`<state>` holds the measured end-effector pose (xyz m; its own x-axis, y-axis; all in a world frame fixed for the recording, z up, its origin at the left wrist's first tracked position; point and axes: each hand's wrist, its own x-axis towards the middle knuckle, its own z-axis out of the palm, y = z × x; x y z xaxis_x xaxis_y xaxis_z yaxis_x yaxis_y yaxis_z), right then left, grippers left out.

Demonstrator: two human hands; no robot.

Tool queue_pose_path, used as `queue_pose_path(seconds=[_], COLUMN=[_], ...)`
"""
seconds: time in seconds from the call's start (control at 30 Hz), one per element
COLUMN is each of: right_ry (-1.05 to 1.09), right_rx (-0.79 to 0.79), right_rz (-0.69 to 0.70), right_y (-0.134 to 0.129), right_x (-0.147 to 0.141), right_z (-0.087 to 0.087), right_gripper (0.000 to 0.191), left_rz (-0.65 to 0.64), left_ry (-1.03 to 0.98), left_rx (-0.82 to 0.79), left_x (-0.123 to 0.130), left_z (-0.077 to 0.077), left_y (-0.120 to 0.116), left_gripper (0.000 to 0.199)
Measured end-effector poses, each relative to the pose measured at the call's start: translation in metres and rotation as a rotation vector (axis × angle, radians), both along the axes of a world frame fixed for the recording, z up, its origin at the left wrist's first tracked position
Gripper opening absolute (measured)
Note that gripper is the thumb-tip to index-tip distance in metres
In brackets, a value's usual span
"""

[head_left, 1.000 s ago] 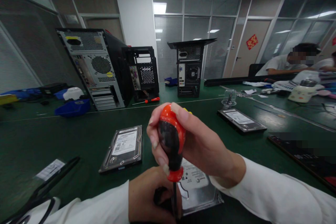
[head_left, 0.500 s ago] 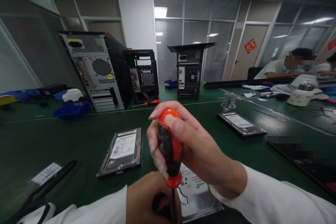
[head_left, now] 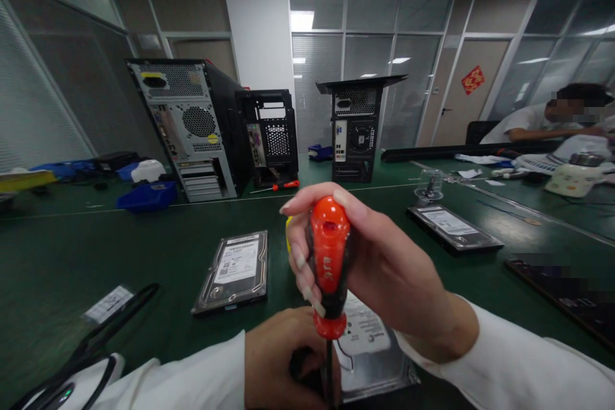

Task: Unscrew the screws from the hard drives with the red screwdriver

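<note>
Right hand (head_left: 379,256) grasps the screwdriver (head_left: 330,269), shaft downward. Handle has rotated within the past second (red, lettered face now showing), suggesting a turning stroke; tip obscured. Left hand (head_left: 281,355) curls beside the shaft (head_left: 329,365), hold unclear from here. Hard drive (head_left: 375,371) lies alongside.

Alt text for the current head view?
Right hand grips a red-and-black screwdriver, shaft down, beside the left hand and a hard drive. Two more drives lie on the green table; three computer cases stand behind.
</note>
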<state>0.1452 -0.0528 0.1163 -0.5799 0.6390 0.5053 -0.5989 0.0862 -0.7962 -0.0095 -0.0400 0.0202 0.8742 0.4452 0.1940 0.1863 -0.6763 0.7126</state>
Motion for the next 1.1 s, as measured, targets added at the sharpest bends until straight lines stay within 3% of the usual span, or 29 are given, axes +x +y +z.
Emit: queue_pose_path(seconds=[0.13, 0.27, 0.4, 0.53, 0.6, 0.73, 0.93, 1.1], right_ry=[-0.02, -0.008, 0.016, -0.021, -0.035, -0.063, -0.029, -0.009], right_rx=[-0.047, -0.074, -0.066, -0.064, -0.054, -0.059, -0.1, -0.12], right_rz=[0.03, 0.035, 0.055, 0.033, 0.016, 0.055, 0.122, 0.079], right_y=[0.002, 0.001, -0.002, -0.006, -0.007, -0.008, -0.005, -0.005], right_x=[0.002, 0.002, 0.001, 0.0, 0.001, 0.004, 0.001, 0.0], right_z=[0.001, 0.002, 0.002, 0.003, 0.004, 0.008, 0.006, 0.001], right_gripper=[0.026, 0.016, 0.019, 0.018, 0.022, 0.033, 0.023, 0.023], left_rz=[0.01, -0.001, 0.077, -0.035, 0.009, 0.018, 0.042, 0.033], left_ry=[-0.014, -0.016, -0.021, 0.078, 0.041, 0.037, 0.036, 0.0], left_rx=[-0.026, -0.031, 0.039, 0.046, 0.039, -0.019, -0.103, -0.14], left_x=[0.0, 0.001, 0.002, 0.001, 0.001, -0.001, -0.003, -0.002], left_z=[-0.008, -0.006, 0.001, 0.002, -0.001, -0.009, -0.014, -0.014], left_y=[-0.001, -0.001, 0.0, 0.001, 0.001, 0.001, 0.002, -0.001], left_gripper=[0.046, 0.046, 0.046, 0.039, 0.04, 0.042, 0.041, 0.043])
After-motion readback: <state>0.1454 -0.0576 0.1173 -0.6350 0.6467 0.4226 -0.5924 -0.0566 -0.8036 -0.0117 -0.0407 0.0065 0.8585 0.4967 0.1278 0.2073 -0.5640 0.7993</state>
